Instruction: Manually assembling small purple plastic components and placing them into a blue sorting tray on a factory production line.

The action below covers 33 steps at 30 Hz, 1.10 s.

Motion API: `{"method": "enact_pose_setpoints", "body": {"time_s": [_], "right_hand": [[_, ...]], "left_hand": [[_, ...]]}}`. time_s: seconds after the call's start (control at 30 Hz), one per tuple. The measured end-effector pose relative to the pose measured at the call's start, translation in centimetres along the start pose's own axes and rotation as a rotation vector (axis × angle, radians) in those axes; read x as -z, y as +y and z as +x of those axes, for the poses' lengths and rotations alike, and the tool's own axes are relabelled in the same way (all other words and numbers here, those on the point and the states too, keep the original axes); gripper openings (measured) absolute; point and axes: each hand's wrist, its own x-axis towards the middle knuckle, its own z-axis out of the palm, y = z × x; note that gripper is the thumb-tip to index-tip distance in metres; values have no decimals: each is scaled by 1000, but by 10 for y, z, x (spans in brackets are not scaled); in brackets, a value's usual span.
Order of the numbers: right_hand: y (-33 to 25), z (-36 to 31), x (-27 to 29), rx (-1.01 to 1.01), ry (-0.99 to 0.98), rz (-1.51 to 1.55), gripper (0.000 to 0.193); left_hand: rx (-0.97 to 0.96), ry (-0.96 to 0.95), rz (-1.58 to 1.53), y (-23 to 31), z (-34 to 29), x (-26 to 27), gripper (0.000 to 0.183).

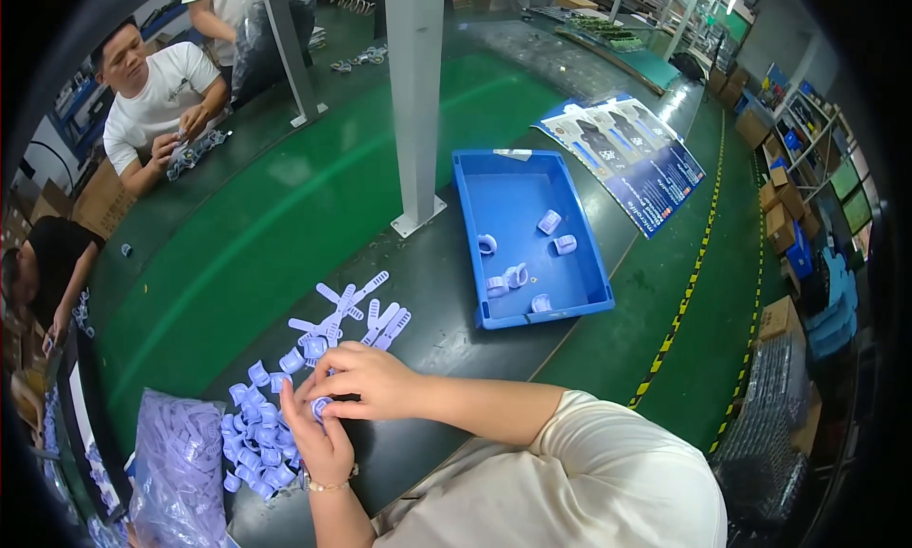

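Two bare hands are meeting over one small lavender ring (320, 408), close above the worktable (437, 292).

The left hand (321, 442) is cradling the ring with fingers bent around its side; the right hand (364, 382) is reaching in from above and gripping narrowly, thumb and fingertips closing on the same ring, exact contact partly hidden. A pile of lavender rings (256, 434) is lying just beside the left hand, and a clear bag (179, 462) of lavender pieces is slumping to the left of the pile. Flat slotted strips (385, 325) are lying loose beyond the right hand. Farther right, a blue tray (518, 192) is holding several rings, well spread; a printed sheet (636, 163) is lying beyond it. Across the table, a co-worker in white (171, 87) is handling small parts.
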Motion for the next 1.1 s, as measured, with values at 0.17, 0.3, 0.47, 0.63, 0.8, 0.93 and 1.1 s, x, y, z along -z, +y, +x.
{"method": "enact_pose_setpoints", "body": {"time_s": [0.17,0.3,0.47,0.63,0.8,0.93,1.1], "right_hand": [[0,2,0,-50,-53,134,21],[1,2,0,-91,-59,215,18],[3,2,4,-128,-91,212,19],[18,-1,-3,-405,-162,737,18],[12,2,2,-636,-258,981,15],[20,1,0,-633,-334,952,14],[25,-6,-11,-564,-322,843,15]], "left_hand": [[7,-56,77,-8,-6,2,63],[-25,51,190,-2,-3,2,57],[15,117,194,-2,-3,5,44],[49,117,-188,-8,-4,3,28],[314,159,-435,-3,-10,4,25],[291,72,-586,2,-4,7,23],[341,52,-477,6,1,4,19]]}}
